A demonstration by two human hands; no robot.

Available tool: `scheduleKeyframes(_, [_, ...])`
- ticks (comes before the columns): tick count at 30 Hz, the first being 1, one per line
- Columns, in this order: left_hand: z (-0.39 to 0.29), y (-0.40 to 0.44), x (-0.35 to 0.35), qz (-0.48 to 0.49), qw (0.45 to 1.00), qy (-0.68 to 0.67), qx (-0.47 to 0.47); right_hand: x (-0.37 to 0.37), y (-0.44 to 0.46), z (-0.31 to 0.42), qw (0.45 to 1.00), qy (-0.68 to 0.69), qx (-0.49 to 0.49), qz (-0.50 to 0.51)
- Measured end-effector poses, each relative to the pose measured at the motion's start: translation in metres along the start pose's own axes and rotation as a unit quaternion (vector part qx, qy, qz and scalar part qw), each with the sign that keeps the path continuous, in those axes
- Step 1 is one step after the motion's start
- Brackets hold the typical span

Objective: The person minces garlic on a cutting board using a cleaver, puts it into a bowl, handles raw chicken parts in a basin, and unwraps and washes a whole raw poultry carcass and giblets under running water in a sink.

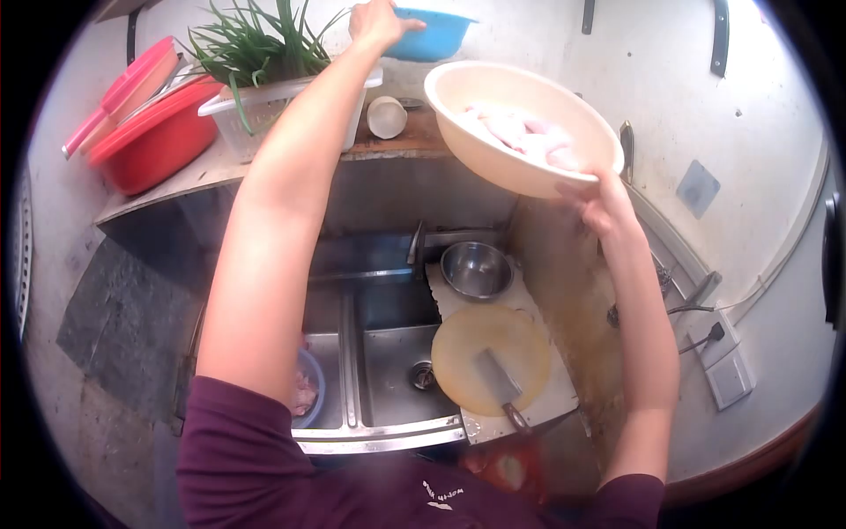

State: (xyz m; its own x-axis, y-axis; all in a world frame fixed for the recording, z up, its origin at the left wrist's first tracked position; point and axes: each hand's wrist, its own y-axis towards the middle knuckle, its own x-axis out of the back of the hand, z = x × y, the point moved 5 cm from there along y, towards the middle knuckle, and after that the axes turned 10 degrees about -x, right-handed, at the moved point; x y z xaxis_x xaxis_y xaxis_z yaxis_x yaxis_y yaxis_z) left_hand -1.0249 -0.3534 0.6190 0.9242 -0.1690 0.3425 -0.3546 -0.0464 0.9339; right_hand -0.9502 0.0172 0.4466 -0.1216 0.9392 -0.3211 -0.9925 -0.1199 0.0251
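High on the right, my right hand [599,207] grips the near rim of a cream basin [511,172], which is tilted and holds pale pink raw meat [520,134]. At the top, my left hand [381,25] is closed on the edge of a blue basin [430,37] above the shelf. Below my left hand stands a clear plastic container [231,119] with long green leaves [264,51]. A small pale round cup [386,118] rests on the shelf beside it.
Below lies a double steel sink [397,361] with a faucet [415,243]. A blue bowl [310,366] with meat is in its left basin. Right of it are a steel bowl [477,271] and a round board [458,353] bearing a cleaver [499,377]. Red basin [154,145] at upper left.
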Motion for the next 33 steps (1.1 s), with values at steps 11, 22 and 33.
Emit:
scheduleKeyframes(11, [-0.004, 0.012, -0.027, 0.079, 0.993, 0.077, 0.046, -0.029, 0.081, 0.032, 0.984, -0.148, -0.052, 0.086])
scheduleKeyframes(22, [0.007, 0.015, -0.016, 0.125, 0.986, 0.108, 0.034, -0.019, 0.116, 0.026, 0.982, -0.167, -0.028, 0.078])
scheduleKeyframes(33, [-0.009, 0.003, -0.01, 0.146, 0.975, 0.127, 0.108, -0.02, 0.085, 0.023, 0.971, -0.227, -0.012, 0.075])
